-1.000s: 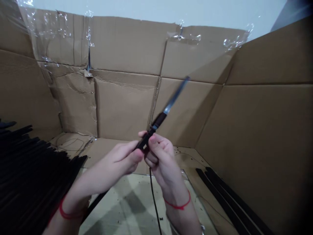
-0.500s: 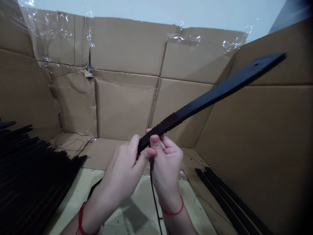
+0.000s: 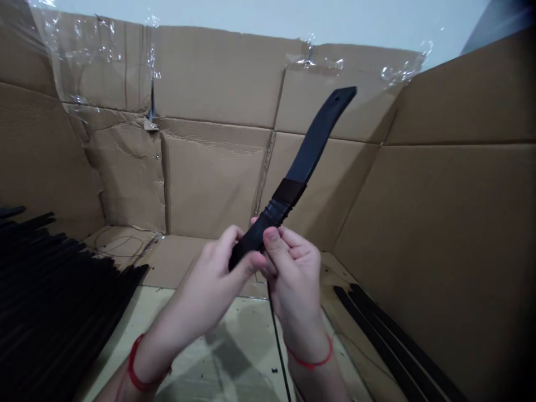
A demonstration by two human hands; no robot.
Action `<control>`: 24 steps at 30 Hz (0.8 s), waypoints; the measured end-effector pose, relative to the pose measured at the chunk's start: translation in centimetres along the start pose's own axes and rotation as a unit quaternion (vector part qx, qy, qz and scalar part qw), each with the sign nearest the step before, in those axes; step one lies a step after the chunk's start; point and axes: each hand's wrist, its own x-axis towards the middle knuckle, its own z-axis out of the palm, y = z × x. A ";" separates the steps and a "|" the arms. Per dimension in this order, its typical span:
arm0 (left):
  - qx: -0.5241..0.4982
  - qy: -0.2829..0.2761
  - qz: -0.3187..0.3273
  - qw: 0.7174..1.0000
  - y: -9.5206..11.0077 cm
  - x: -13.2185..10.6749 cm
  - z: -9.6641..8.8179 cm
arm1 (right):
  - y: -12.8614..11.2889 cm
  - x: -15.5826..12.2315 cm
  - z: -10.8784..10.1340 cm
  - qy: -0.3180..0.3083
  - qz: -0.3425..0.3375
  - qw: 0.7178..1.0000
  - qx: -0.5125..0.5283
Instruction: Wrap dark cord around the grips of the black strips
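The left hand and right hand pinch with curled fingers around the ribbed grip of a black flat plastic strip, its holed tip clear of the far cardboard wall; stacked black strips lie left, loose black strips right.

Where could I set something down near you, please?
The pale board below your left hand and right hand has room, between the stacked black strips on the left and the strips on the right, though a thin black cord crosses it. The left side is crowded.
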 end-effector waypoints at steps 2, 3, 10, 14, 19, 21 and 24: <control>0.052 0.045 0.031 0.997 -0.3 0.1 -0.3 | 0.2 0.2 0.0 0.008 0.011 1.000 0.020; 0.042 0.016 0.034 0.998 -0.5 0.1 -0.6 | 0.3 0.2 0.0 -0.011 0.029 0.999 0.020; 0.037 0.050 0.006 0.998 -0.6 0.5 -1.1 | 0.6 0.1 0.3 0.051 -0.023 0.997 -0.048; -0.104 -0.057 -0.068 0.991 0.0 0.4 -0.8 | 0.3 0.2 0.1 -0.033 0.030 0.998 -0.050; -0.015 0.024 -0.020 0.999 0.1 0.0 -1.5 | 0.3 0.2 -0.2 0.015 0.014 0.999 -0.043; -0.054 -0.057 -0.046 0.996 -0.2 0.0 -2.0 | 0.3 0.0 0.0 -0.033 0.048 0.997 -0.043; -0.126 -0.142 -0.055 0.980 -0.6 0.3 -2.3 | 0.4 -0.4 0.7 0.009 0.007 0.997 -0.081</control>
